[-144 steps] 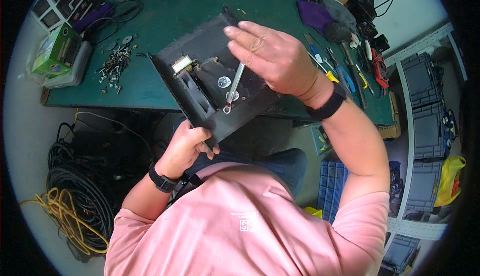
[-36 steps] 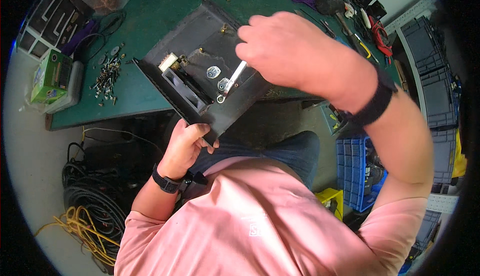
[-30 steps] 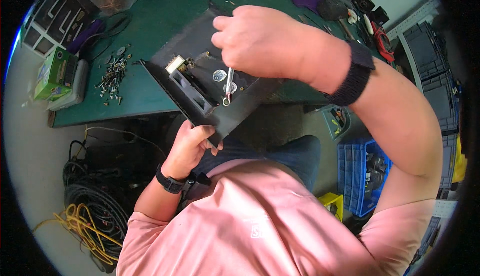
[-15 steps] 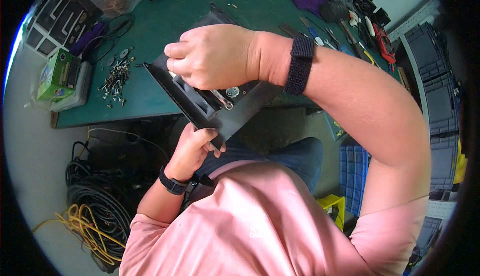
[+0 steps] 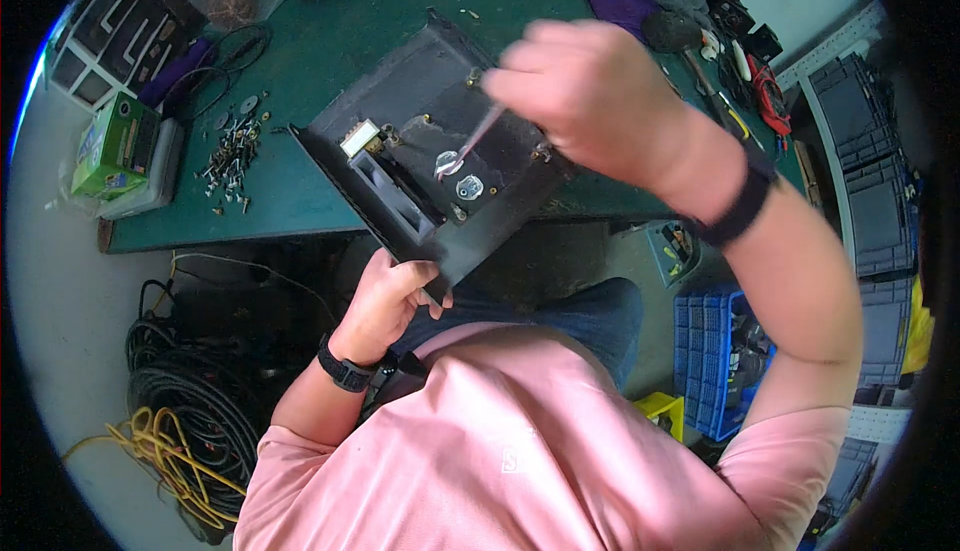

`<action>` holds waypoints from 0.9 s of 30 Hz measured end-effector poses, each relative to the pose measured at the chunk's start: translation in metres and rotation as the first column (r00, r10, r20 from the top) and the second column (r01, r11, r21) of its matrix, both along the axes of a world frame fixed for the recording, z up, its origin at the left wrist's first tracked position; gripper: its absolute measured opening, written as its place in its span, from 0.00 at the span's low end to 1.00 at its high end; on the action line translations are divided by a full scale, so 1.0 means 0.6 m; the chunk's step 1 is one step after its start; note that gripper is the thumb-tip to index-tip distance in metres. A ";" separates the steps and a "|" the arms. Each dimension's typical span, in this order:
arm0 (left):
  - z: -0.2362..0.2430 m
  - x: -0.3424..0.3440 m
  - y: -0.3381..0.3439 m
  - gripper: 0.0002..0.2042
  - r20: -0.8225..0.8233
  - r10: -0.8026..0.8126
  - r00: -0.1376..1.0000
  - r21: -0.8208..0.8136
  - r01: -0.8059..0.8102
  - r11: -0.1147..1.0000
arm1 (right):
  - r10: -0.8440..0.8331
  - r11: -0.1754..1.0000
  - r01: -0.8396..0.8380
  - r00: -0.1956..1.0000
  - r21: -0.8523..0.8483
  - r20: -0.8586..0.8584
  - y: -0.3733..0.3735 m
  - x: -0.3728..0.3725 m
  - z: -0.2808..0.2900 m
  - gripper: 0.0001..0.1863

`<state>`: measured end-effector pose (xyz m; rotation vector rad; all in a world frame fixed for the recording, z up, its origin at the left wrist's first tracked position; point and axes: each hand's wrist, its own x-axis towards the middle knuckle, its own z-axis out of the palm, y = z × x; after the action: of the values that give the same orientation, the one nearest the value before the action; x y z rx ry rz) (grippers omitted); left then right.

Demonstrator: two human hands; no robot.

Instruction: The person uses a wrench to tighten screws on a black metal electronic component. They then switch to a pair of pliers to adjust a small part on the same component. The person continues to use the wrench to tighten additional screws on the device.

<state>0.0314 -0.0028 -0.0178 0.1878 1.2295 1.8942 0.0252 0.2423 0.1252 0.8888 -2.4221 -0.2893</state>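
Observation:
A black metal housing panel (image 5: pixel 395 91) with raised edges rests tilted over the bench's near edge. My left hand (image 5: pixel 388 296) is closed on its near corner, thumb on top. Above the panel's right side, my right hand (image 5: pixel 590 76), smeared by motion, is closed round a slim metal wrench (image 5: pixel 476 141). The wrench slants down-left, its lower end by two round silvery discs, of which the nearer disc (image 5: pixel 468 187) shows best. A grey rectangular frame (image 5: pixel 392 196) and a white block (image 5: pixel 360 138) sit along the panel's left side. Brass fittings (image 5: pixel 541 153) stand on the right.
Loose screws and washers (image 5: pixel 235 156) lie on the green bench (image 5: pixel 300 61), left of the panel. Behind them stands a green box (image 5: pixel 115 146). Hand tools (image 5: pixel 715 86) lie at the right. Below are coiled black cables (image 5: pixel 190 401) and a blue crate (image 5: pixel 705 361).
My right hand has swung right and away from the panel's left side with the wrench, uncovering the white block and discs. My left hand keeps its hold on the corner.

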 end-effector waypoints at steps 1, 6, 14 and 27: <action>0.001 0.000 0.001 0.14 0.001 0.006 1.000 -0.009 -0.006 1.000 | -0.061 0.985 0.079 0.991 -0.155 0.120 0.012 0.025 -0.008 0.07; -0.009 0.001 0.003 0.14 -0.003 -0.003 1.000 0.003 0.003 1.000 | 0.165 0.152 0.849 0.483 -0.506 0.860 0.009 0.171 -0.053 0.13; -0.005 0.004 -0.001 0.16 -0.031 -0.023 0.999 -0.026 0.023 0.999 | 0.602 -0.043 0.779 0.520 -0.625 0.606 -0.084 0.204 -0.143 0.12; -0.004 0.003 -0.001 0.18 -0.022 -0.047 0.999 -0.014 0.047 0.999 | 0.751 -0.156 0.921 0.346 -0.358 0.563 -0.144 0.209 -0.161 0.12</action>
<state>0.0332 -0.0034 -0.0201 0.2293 1.2425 1.8472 0.1505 0.1559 0.0283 -0.5206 -2.0345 2.7981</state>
